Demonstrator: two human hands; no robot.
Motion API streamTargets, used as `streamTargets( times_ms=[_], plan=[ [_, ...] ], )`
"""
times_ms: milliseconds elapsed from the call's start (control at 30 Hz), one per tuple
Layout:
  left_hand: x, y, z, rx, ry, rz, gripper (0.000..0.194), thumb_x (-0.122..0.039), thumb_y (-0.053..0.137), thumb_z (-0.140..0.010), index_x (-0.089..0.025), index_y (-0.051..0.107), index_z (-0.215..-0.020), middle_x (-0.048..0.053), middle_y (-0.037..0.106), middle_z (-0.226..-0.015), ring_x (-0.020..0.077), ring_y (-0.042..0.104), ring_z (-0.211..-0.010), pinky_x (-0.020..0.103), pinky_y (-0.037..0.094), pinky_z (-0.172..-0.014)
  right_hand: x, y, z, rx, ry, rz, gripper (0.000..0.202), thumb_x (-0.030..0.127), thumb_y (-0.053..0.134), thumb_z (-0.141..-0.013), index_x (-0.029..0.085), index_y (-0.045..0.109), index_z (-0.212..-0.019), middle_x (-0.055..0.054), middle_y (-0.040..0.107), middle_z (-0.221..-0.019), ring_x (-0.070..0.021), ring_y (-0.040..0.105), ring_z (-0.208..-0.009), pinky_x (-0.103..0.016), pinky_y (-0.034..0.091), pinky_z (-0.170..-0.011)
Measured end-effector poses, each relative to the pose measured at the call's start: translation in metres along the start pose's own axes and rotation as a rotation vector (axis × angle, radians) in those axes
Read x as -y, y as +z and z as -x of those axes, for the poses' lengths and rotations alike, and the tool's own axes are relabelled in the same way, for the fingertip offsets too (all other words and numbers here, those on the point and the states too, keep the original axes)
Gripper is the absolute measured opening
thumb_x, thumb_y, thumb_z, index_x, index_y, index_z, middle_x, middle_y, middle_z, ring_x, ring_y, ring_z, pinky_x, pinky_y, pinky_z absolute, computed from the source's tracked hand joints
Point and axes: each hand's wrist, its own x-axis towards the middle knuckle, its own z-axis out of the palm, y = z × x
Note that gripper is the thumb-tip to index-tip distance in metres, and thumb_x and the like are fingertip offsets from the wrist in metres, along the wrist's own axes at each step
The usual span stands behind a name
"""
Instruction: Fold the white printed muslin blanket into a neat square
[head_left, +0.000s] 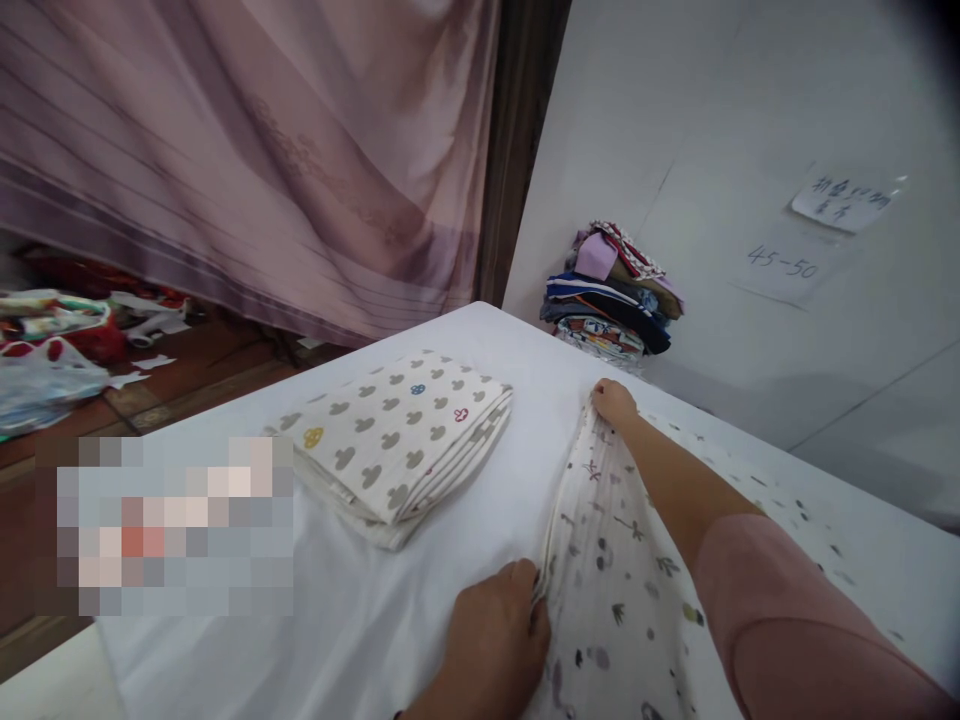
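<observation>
Right of the folded cloth [397, 430], my near left hand [496, 630] and far right hand [616, 404] pinch the leafy cloth [604, 590] by its edge, apparently straightening it; the next move should need even tension.

Loose dusty-pink sleeve [787, 600] worn on the right arm [686, 480], crossed by a curved seam or fold [776, 622], forearm left uncovered, right hand [616, 405] and left hand [496, 635] bare.
</observation>
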Motion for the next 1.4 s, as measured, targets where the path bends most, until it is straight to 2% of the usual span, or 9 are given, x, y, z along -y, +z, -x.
streamTargets(
  times_ms=[100, 167, 467, 633, 800, 933, 1100, 1400],
  plan=[
    [0.000, 0.001, 0.000, -0.028, 0.012, 0.003, 0.016, -0.025, 0.040, -0.080, -0.023, 0.055, -0.085, 0.001, 0.066, -0.088, 0.0212, 0.063, -0.081, 0.031, 0.039, -0.066, 0.001, 0.002, -0.001, 0.002, 0.012, 0.012, 0.023, 0.031, 0.048, -0.082, 0.018, 0.062, -0.094, -0.008, 0.064, -0.098, -0.0195, 0.058, -0.091, -0.025, 0.041, -0.069],
    [0.000, 0.002, 0.000, -0.030, 0.014, 0.003, 0.016, -0.025, 0.040, -0.080, -0.023, 0.055, -0.084, 0.001, 0.066, -0.088, 0.0212, 0.063, -0.081, 0.031, 0.039, -0.066, 0.002, 0.003, -0.002, 0.000, 0.016, 0.023, 0.024, 0.033, 0.050, -0.081, 0.017, 0.062, -0.095, -0.009, 0.064, -0.100, -0.0204, 0.058, -0.091, -0.026, 0.041, -0.069],
    [0.001, 0.004, 0.000, -0.038, 0.026, 0.015, 0.014, -0.025, 0.040, -0.081, -0.023, 0.054, -0.084, 0.002, 0.066, -0.086, 0.0211, 0.063, -0.080, 0.031, 0.038, -0.065, -0.008, -0.004, -0.009, 0.056, -0.072, 0.029, 0.027, 0.015, 0.047, -0.077, 0.019, 0.063, -0.098, -0.004, 0.067, -0.100, -0.0161, 0.058, -0.093, -0.022, 0.040, -0.073],
    [0.001, 0.003, 0.000, -0.016, 0.009, 0.008, 0.015, -0.025, 0.040, -0.080, -0.023, 0.055, -0.086, 0.002, 0.066, -0.089, 0.0222, 0.063, -0.083, 0.032, 0.039, -0.067, -0.005, -0.006, -0.011, 0.075, -0.058, 0.074, 0.031, 0.015, 0.048, -0.075, 0.021, 0.063, -0.102, -0.004, 0.066, -0.104, -0.0177, 0.058, -0.096, -0.024, 0.042, -0.073],
    [0.000, 0.002, 0.000, -0.004, 0.019, 0.008, 0.016, -0.025, 0.039, -0.081, -0.023, 0.054, -0.087, 0.003, 0.066, -0.091, 0.0220, 0.062, -0.084, 0.032, 0.039, -0.067, 0.009, -0.004, -0.009, 0.078, -0.019, 0.167, 0.031, 0.018, 0.048, -0.077, 0.020, 0.061, -0.105, -0.010, 0.064, -0.106, -0.0225, 0.060, -0.097, -0.030, 0.046, -0.074],
    [0.002, 0.004, 0.000, -0.024, 0.026, 0.015, 0.016, -0.025, 0.040, -0.080, -0.023, 0.054, -0.087, 0.002, 0.066, -0.090, 0.0221, 0.063, -0.082, 0.032, 0.040, -0.067, 0.018, -0.002, -0.008, 0.075, -0.050, 0.253, 0.034, 0.018, 0.050, -0.078, 0.016, 0.059, -0.111, -0.015, 0.061, -0.109, -0.0250, 0.060, -0.099, -0.033, 0.046, -0.077],
    [0.003, 0.006, 0.000, -0.039, 0.032, 0.025, 0.014, -0.025, 0.041, -0.080, -0.023, 0.054, -0.085, 0.001, 0.066, -0.088, 0.0218, 0.063, -0.081, 0.032, 0.040, -0.066, 0.021, -0.002, -0.006, 0.071, -0.110, 0.328, 0.033, 0.010, 0.046, -0.080, 0.012, 0.060, -0.109, -0.019, 0.060, -0.109, -0.0259, 0.060, -0.099, -0.035, 0.047, -0.078],
    [0.001, 0.005, 0.000, -0.019, 0.022, 0.012, 0.015, -0.025, 0.040, -0.081, -0.023, 0.054, -0.086, 0.003, 0.066, -0.090, 0.0217, 0.062, -0.082, 0.032, 0.040, -0.067, 0.014, 0.000, -0.013, 0.052, -0.206, 0.323, 0.031, 0.009, 0.043, -0.083, 0.016, 0.060, -0.107, -0.013, 0.061, -0.108, -0.0203, 0.059, -0.100, -0.027, 0.044, -0.081]
  ],
)
